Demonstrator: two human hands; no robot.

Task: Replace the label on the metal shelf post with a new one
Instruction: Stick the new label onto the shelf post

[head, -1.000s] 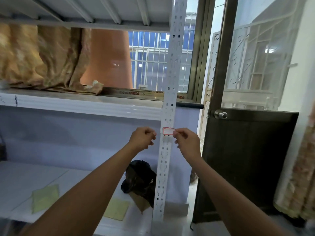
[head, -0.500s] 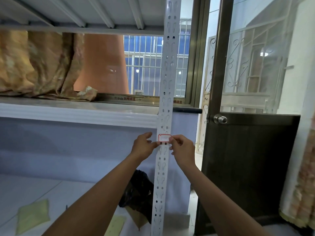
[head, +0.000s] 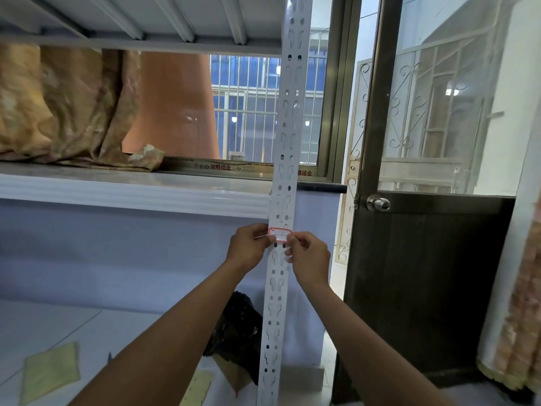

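Left hand (head: pixel 248 248) pinches label's (head: pixel 279 234) left end, right hand (head: pixel 309 257) its right end; label lies crosswise on upright shelf post (head: pixel 288 127), long axis horizontal, equally near both hands.

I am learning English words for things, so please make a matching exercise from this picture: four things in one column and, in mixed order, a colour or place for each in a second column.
Column one
1. label
2. knob
3. bag
4. cloth

Column two
a. yellow, low at the left
b. silver, on the door
c. red-edged, on the post
d. black, beside the post's lower part

Pairs: 1-c, 2-b, 3-d, 4-a
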